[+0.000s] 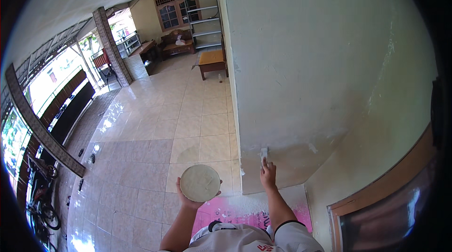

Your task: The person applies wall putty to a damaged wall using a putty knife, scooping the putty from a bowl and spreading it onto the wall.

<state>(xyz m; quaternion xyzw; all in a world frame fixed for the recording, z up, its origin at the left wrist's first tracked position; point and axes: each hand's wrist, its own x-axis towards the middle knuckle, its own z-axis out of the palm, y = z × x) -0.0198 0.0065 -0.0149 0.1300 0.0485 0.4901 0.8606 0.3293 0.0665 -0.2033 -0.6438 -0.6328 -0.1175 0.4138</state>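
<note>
My left hand [189, 200] is closed round the underside of a round, pale plate [200, 183], its fingertips showing at the rim. A thin, whitish paste or residue seems to coat the plate's face. Ahead and to the right, my right hand [268, 175] grips a small putty knife [264, 151], the index finger stretched along it. The knife's blade lies against the lower part of the wall [292, 87], where pale smears and a brownish, patchy band show. Most of the knife's handle is hidden in my fingers.
A pink sheet [221, 208] with white spatter lies on the tiled floor [136, 167] by the wall's foot. At right stands a wooden-framed pane [336, 214]. Farther off are a low table [212, 61], a metal shelf [205, 28], a wooden bench [169, 45] and a pillar [110, 45]. Motorcycles [42, 205] stand at left.
</note>
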